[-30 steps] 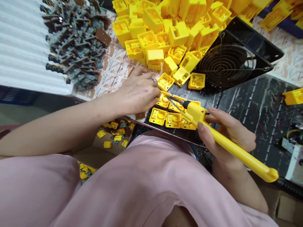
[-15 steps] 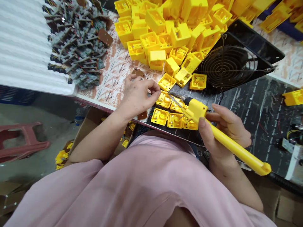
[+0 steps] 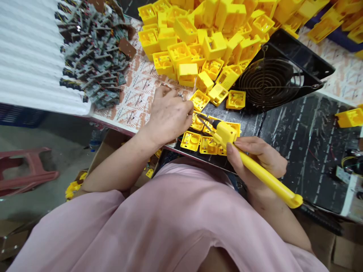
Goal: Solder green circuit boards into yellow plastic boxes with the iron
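Note:
My right hand [image 3: 256, 158] grips a yellow soldering iron [image 3: 261, 173] by its handle. The iron's dark metal tip and a thin feed tube point left, down into a small open yellow housing [image 3: 197, 121] in the back row. At that same housing's left side is my left hand [image 3: 171, 115], fingers bent and pinched together; what they hold, if anything, is hidden behind the hand. A front row of open yellow housings [image 3: 190, 141] with metal contacts inside lies at the table edge, partly under the iron.
A large heap of yellow housings [image 3: 187, 30] covers the back of the table. Beside it stands a black fan [image 3: 263, 81] with a wire guard. Wired circuit boards [image 3: 96, 56] are piled on white foam [image 3: 31, 56] at left. A red stool [image 3: 28, 168] is on the floor.
My right hand has brought the soldering iron leftward, its tip now at the housing. My left hand has shifted slightly right and turned, its fingertips now hidden.

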`<state>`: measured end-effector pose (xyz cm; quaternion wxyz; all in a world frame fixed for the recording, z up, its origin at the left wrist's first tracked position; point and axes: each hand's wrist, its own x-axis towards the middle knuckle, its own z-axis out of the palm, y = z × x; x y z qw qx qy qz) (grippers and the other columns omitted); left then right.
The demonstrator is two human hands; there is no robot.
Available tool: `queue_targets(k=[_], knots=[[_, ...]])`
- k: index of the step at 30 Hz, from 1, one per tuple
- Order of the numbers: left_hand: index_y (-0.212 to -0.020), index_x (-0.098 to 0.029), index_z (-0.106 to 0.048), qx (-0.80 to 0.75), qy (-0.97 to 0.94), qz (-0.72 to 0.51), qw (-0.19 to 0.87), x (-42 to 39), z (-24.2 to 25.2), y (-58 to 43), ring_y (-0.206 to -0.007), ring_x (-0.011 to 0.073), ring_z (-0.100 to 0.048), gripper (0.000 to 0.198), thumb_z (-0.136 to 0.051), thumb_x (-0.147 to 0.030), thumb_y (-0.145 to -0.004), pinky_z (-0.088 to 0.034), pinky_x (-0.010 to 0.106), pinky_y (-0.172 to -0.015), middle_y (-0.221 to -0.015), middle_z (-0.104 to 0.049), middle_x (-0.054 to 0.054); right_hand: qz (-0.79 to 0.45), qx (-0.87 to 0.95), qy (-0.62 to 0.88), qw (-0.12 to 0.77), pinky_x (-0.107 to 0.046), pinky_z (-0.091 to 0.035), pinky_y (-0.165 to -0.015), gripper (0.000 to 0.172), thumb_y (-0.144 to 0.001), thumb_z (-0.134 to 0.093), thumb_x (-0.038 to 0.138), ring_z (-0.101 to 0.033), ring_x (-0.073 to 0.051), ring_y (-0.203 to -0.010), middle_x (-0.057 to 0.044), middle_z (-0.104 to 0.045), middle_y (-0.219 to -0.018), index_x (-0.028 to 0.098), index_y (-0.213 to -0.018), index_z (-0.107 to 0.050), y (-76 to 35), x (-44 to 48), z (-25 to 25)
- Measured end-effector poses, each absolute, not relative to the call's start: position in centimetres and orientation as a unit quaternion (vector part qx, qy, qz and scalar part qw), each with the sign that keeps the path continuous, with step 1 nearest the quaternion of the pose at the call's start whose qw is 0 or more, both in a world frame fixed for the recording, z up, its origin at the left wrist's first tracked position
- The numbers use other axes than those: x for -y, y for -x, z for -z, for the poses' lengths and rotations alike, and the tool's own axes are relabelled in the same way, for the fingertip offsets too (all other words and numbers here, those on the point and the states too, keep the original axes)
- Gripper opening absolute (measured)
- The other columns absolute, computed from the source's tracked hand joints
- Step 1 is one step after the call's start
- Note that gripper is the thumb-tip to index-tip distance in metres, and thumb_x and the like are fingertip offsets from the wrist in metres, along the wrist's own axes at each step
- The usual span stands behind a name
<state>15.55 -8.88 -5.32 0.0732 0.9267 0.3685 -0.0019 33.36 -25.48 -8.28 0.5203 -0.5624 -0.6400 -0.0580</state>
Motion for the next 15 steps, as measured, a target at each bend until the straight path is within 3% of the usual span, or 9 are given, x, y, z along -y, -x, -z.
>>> queue_targets(k=[5, 10, 15], knots=[[-0.096, -0.018, -0.081, -0.331, -0.941, 0.03, 0.07, 8.6, 4.1, -16.4, -0.114, 0.0353, -0.067, 0.033, -0.049, -0.024, -0.095, -0.042, 0.061, -0.113, -0.091, -0.079, 0.011, 0.068, 0.7, 0.537, 0.465, -0.025, -0.062, -0.052, 0.025, -0.082, -0.089, 0.016, -0.075, -0.017, -0.062, 0.004, -0.077, -0.075, 0.025, -0.088, -0.067, -33.4, 24.9, 7.3], [-0.092, -0.017, -0.081, -0.312, -0.947, 0.058, 0.052, 8.2, 3.8, -16.9, -0.113, 0.0367, -0.069, 0.031, -0.05, -0.017, -0.093, -0.045, 0.059, -0.109, -0.097, -0.079, 0.015, 0.064, 0.659, 0.57, 0.487, -0.025, -0.063, -0.056, 0.021, -0.084, -0.086, 0.014, -0.075, -0.016, -0.064, 0.004, -0.076, -0.077, 0.024, -0.09, -0.068, -33.9, 25.7, 6.8], [-0.086, -0.019, -0.078, -0.294, -0.954, 0.012, 0.057, 7.9, 4.3, -16.6, -0.108, 0.0323, -0.069, 0.027, -0.053, -0.024, -0.094, -0.046, 0.053, -0.107, -0.085, -0.078, 0.01, 0.087, 0.65, 0.57, 0.496, -0.026, -0.063, -0.052, 0.022, -0.084, -0.087, 0.017, -0.074, -0.016, -0.061, 0.005, -0.075, -0.074, 0.026, -0.088, -0.068, -34.4, 26.1, 7.5]])
